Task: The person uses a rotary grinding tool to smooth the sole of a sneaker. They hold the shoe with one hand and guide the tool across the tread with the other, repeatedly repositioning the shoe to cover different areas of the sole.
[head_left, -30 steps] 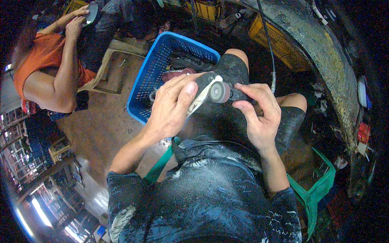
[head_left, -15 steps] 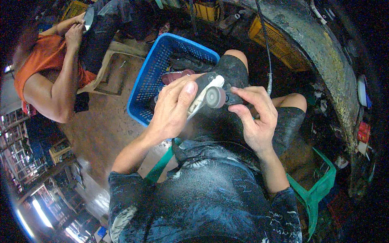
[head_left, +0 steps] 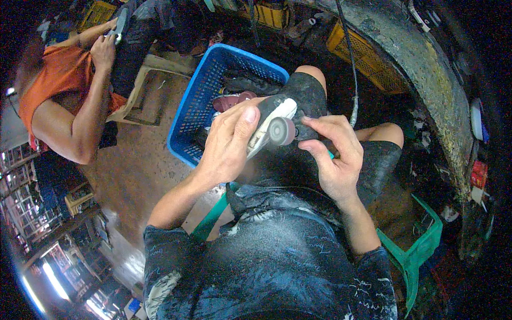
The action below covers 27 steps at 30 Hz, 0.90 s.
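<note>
My left hand [head_left: 226, 136] is closed round a shoe [head_left: 284, 110] with a dark upper and a pale sole edge tilted up toward me. In my right hand [head_left: 340, 149], thumb and fingers pinch the dark body of a rotary sander [head_left: 305, 131]. Its round grey sanding wheel [head_left: 281, 131] stands right beside the pale sole; whether it touches cannot be made out. The wheel's face looks blurred in rings, as if turning. Fingers of the left hand behind the shoe are hidden, and so is much of the sander inside the right hand.
A blue perforated basket [head_left: 184, 106] holding dark and maroon shoes stands at my left knee. A cable [head_left: 352, 69] hangs beyond my right hand. Yellow crates [head_left: 362, 58] lie farther back. A green stool [head_left: 416, 250] is under me. At far left, a person in orange [head_left: 58, 80] handles something.
My right hand and the sanding wheel have shifted very slightly left along the sole. My left hand and the shoe stay nearly still. The other person's hands have moved a little.
</note>
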{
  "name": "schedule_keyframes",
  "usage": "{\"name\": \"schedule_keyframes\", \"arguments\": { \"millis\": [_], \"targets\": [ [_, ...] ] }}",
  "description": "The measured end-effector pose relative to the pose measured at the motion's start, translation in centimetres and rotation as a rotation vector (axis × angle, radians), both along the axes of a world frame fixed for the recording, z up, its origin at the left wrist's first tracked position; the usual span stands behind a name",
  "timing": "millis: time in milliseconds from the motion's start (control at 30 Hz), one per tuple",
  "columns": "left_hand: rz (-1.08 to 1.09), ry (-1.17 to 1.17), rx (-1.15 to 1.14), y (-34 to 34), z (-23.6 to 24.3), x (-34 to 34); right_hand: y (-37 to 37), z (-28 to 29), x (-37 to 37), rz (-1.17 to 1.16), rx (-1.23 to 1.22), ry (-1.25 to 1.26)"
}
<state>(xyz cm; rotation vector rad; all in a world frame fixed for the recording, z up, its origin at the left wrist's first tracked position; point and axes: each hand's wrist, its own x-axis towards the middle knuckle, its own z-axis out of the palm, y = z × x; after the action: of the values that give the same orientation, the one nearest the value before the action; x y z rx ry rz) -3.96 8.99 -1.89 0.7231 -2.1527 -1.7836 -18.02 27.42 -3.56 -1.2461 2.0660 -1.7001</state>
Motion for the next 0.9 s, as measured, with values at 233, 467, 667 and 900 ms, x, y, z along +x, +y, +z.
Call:
{"name": "schedule_keyframes", "arguments": {
  "millis": [233,467,667,900],
  "targets": [
    [-0.012,0.006,-0.071,-0.24,-0.15,0.0,-0.03,-0.1,-0.09,-0.002,-0.004,-0.002],
    [-0.034,-0.002,-0.102,-0.38,0.11,-0.07,-0.03,-0.18,-0.13,-0.019,0.006,-0.026],
    [-0.023,0.0,-0.008,-0.1,-0.07,0.01,-0.05,-0.17,0.05,0.018,-0.017,-0.033],
    [-0.039,0.017,-0.075,-0.4,-0.04,0.02,0.19,-0.01,-0.02,0.054,-0.024,0.013]
  ]
}}
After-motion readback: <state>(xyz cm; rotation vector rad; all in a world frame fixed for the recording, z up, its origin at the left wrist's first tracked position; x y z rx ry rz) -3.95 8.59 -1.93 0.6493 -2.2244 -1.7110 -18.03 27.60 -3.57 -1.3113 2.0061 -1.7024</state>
